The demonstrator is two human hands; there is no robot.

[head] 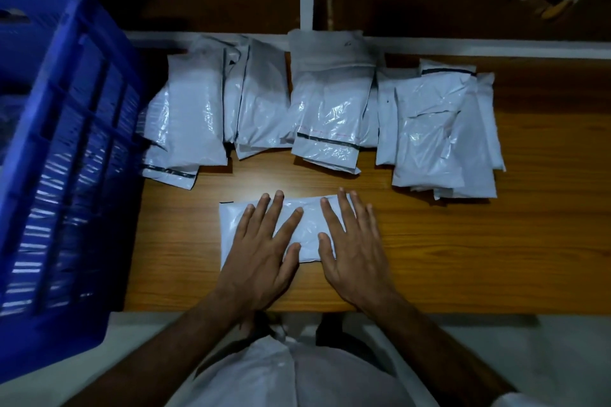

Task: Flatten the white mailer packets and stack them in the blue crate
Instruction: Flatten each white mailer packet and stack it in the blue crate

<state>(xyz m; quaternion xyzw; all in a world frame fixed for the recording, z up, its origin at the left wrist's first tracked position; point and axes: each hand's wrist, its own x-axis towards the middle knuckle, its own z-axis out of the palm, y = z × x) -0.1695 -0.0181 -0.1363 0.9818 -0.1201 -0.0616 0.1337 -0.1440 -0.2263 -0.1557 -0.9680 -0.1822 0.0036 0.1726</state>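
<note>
Desk: brown wood grain, pale edge trim.
Room: dim; dark beyond the desk.
Hands: left hand and right hand spread flat, pressing mailer packet at near edge.
Remaining packets: piled along far side.
Blue crate: left of desk.

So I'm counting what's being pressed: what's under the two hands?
One white mailer packet lies flat on the wooden table, with the left hand and right hand spread on top. Whether another packet lies beneath it is hidden.
</note>
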